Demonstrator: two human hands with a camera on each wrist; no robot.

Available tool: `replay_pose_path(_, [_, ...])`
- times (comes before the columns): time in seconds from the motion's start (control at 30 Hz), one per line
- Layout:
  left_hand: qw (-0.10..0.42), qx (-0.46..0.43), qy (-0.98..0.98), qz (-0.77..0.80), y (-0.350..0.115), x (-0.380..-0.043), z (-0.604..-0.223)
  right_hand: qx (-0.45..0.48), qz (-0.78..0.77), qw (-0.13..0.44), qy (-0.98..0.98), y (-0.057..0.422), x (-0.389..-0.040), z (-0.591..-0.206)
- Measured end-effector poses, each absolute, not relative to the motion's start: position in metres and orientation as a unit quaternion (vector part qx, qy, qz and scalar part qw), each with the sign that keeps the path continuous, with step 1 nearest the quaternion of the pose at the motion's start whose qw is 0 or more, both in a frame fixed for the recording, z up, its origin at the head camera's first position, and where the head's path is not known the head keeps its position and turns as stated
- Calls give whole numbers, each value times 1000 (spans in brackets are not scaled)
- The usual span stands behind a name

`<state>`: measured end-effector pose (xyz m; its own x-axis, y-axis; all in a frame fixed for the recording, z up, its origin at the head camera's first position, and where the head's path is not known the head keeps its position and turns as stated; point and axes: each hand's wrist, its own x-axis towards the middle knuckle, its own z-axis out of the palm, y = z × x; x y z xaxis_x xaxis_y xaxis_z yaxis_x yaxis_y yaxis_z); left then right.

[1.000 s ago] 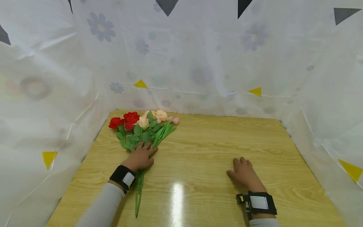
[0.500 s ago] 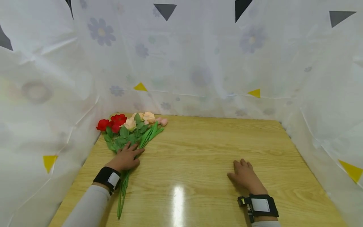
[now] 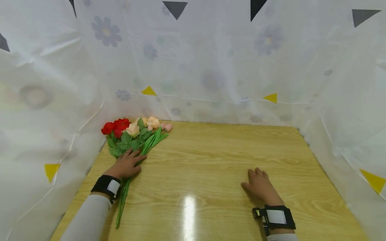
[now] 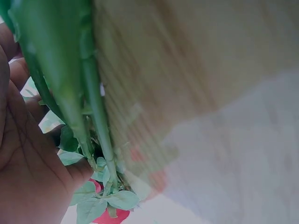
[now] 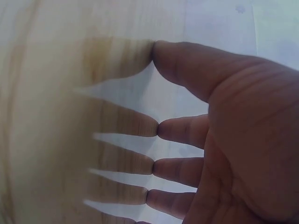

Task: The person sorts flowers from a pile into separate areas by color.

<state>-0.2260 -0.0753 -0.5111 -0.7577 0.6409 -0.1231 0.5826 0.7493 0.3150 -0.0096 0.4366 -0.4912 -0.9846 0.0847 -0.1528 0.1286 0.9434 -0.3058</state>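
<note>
A bunch of artificial flowers lies on the left of the table in the head view: red flowers (image 3: 120, 127), cream roses (image 3: 132, 130) and pink tulip buds (image 3: 168, 127). Their green stems (image 3: 122, 204) run down toward the near edge. Across the upper stems and leaves rests my left hand (image 3: 125, 166), fingers spread and pointing away. The left wrist view has the stems (image 4: 98, 112) beside the palm (image 4: 32, 163), with leaves beyond. My right hand (image 3: 262, 187) holds nothing; its fingertips touch the tabletop, as the right wrist view shows, thumb apart from the fingers (image 5: 180, 128).
The wood-grain table (image 3: 211, 157) is glossy, with a bright reflection near its front. A pale flower-printed sheet (image 3: 193, 60) walls it in at the back and both sides, hung with yellow pennants (image 3: 270, 98) and dark ones.
My left hand and the flowers have slid left together across the table, the stems staying under the hand. My right hand has stayed in place.
</note>
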Motion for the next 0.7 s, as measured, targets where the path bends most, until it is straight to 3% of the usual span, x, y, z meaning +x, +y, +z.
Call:
replay_pose_path(0.37, [95,332,925,160,-70,-218,-501,57,-161,72,983,436,-9,-489])
replay_pose_path(0.57, [4,316,924,215,-67,-207,-486,51,-160,68,983,437,-8,-488])
replay_pose_path(0.7, [-64,215,932,284,-75,-202,-479,55,-162,71,983,437,-9,-487])
